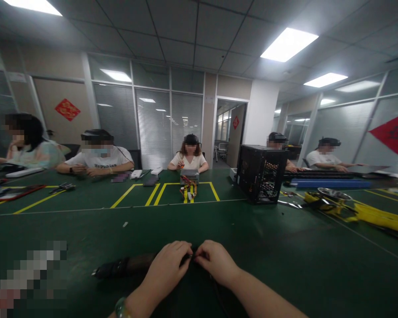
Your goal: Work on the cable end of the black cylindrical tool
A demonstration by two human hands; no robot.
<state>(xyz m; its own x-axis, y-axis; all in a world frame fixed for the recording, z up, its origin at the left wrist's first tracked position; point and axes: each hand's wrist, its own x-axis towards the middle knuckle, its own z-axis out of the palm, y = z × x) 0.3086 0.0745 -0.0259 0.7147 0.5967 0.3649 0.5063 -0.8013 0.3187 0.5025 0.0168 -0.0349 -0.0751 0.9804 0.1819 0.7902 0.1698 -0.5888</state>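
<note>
My left hand [168,266] and my right hand [215,260] rest close together on the green table [252,247] near its front edge. Both have their fingers curled, pinching a small dark thing between them that I cannot make out. A dark cylindrical tool or cable end [126,266] lies on the table and runs left from under my left hand. A thin black cable [215,291] trails down from my right hand toward me. A bead bracelet [121,308] circles my left wrist.
A black open computer case [260,173] stands at the right middle. A small unit with coloured wires [189,183] sits inside yellow floor-tape marks. Yellow cables [378,216] and a metal bowl [334,193] lie far right. Several people sit along the far side.
</note>
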